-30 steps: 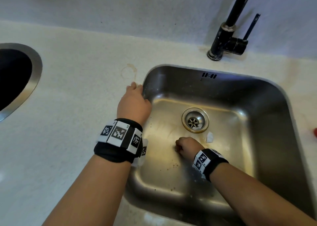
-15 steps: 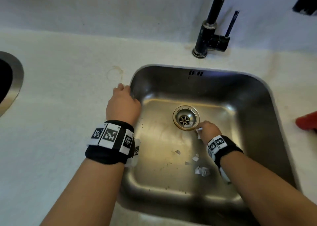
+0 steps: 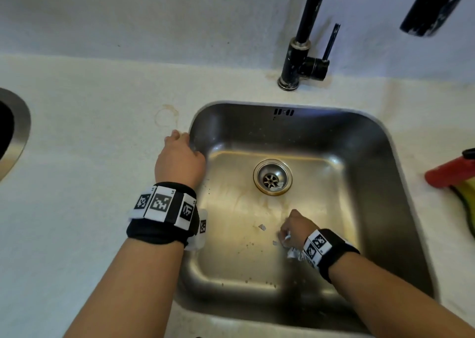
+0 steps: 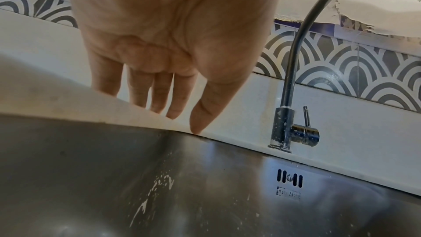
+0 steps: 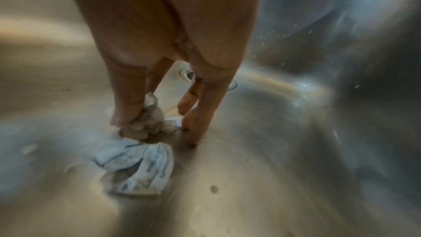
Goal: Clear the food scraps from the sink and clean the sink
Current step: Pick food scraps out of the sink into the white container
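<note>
The steel sink (image 3: 380, 157) has small white scraps (image 3: 262, 227) on its floor and one in the drain (image 3: 272, 177). My right hand (image 3: 295, 228) is down on the sink floor, thumb and fingers pinching a crumpled white scrap (image 5: 145, 122). A larger crumpled paper piece (image 5: 139, 167) lies just below that hand. My left hand (image 3: 180, 157) rests on the counter at the sink's left rim, fingers (image 4: 157, 95) straight on the white top and thumb at the edge (image 4: 198, 129).
A black tap (image 3: 300, 55) stands behind the sink, its lever to the right. A red object (image 3: 448, 173) and a yellow-green cloth (image 3: 466, 204) lie on the counter at right. A round steel-rimmed opening (image 3: 15, 137) is at far left. A brown ring stain (image 3: 165, 115) marks the counter.
My right hand moved from the sink's middle to the drain, then back toward me to the crumpled scraps, which it now pinches. The left hand stayed on the rim.
</note>
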Demonstrator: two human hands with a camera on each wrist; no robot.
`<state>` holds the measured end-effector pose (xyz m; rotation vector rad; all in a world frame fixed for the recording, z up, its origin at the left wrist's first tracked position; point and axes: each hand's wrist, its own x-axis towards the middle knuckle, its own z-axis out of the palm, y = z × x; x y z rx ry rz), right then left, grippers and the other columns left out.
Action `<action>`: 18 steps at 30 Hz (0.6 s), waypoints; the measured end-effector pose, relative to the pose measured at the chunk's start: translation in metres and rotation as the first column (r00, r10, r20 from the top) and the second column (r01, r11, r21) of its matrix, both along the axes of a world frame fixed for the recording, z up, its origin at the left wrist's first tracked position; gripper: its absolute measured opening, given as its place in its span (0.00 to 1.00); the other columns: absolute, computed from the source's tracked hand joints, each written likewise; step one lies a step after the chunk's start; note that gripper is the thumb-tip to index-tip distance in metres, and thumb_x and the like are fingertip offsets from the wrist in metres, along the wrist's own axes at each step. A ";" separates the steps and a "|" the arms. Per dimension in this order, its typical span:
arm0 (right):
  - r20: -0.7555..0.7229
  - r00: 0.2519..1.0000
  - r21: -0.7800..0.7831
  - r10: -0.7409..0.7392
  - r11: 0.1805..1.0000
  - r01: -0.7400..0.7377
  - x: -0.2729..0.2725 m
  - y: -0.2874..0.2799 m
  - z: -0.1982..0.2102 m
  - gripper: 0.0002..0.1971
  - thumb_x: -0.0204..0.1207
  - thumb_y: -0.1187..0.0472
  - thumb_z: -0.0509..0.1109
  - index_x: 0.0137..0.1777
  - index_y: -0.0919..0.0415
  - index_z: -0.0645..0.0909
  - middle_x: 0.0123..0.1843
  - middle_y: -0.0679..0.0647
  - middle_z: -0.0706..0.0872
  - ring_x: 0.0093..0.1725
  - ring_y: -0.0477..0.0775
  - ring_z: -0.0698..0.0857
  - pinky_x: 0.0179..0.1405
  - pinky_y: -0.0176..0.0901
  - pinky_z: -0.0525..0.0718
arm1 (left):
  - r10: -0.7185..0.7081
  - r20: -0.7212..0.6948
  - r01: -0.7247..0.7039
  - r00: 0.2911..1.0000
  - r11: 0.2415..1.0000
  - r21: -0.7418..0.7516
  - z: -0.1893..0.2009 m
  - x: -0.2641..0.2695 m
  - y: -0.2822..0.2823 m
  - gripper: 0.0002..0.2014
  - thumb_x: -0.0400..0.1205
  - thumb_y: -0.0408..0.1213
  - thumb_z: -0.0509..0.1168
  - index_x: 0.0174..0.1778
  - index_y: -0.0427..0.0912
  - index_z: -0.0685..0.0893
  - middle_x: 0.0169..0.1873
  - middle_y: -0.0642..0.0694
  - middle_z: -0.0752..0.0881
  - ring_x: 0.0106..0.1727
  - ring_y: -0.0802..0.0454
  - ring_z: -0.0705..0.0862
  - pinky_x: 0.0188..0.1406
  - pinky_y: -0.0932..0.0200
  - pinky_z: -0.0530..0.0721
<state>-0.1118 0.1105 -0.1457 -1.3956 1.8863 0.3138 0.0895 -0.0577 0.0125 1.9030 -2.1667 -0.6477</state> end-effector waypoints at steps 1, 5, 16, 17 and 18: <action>-0.008 1.000 0.001 0.017 1.000 -0.017 0.002 0.003 0.000 0.04 0.68 0.62 0.78 0.41 0.54 0.88 0.57 0.54 0.70 0.47 0.56 0.81 0.43 0.37 0.79 | 0.001 0.001 -0.001 1.000 1.000 0.003 0.000 0.000 0.000 0.22 0.81 0.35 0.60 0.73 0.37 0.73 0.77 0.42 0.68 0.71 0.40 0.74 0.69 0.50 0.71; -0.037 0.991 0.041 0.126 0.991 -0.125 0.011 0.013 0.001 0.07 0.72 0.63 0.73 0.50 0.56 0.84 0.65 0.56 0.70 0.55 0.60 0.82 0.52 0.44 0.84 | 0.005 0.005 -0.005 1.000 1.000 0.004 0.001 0.000 0.000 0.22 0.81 0.35 0.60 0.72 0.36 0.73 0.75 0.41 0.69 0.71 0.39 0.74 0.68 0.49 0.72; -0.035 0.969 0.193 0.245 0.953 -0.234 0.004 0.003 0.017 0.10 0.79 0.69 0.63 0.57 0.62 0.81 0.59 0.57 0.80 0.67 0.60 0.78 0.63 0.43 0.76 | -0.004 -0.014 0.004 1.000 1.000 -0.009 0.002 0.001 -0.001 0.20 0.82 0.35 0.60 0.70 0.35 0.75 0.74 0.41 0.71 0.67 0.40 0.77 0.63 0.50 0.75; -0.021 0.973 0.180 0.230 0.958 -0.222 0.003 0.002 0.019 0.08 0.78 0.69 0.64 0.53 0.61 0.81 0.53 0.55 0.82 0.66 0.59 0.80 0.60 0.41 0.77 | -0.004 -0.013 0.004 1.000 1.000 -0.011 0.001 0.001 -0.001 0.20 0.82 0.35 0.59 0.70 0.35 0.75 0.74 0.41 0.71 0.67 0.40 0.77 0.63 0.50 0.75; -0.002 0.981 0.138 0.196 0.971 -0.193 0.003 0.001 0.019 0.08 0.78 0.70 0.63 0.53 0.62 0.81 0.51 0.55 0.83 0.64 0.58 0.82 0.56 0.40 0.78 | -0.005 -0.011 0.005 1.000 1.000 -0.014 0.001 0.001 -0.001 0.20 0.81 0.35 0.59 0.70 0.35 0.75 0.73 0.41 0.71 0.66 0.40 0.78 0.62 0.50 0.75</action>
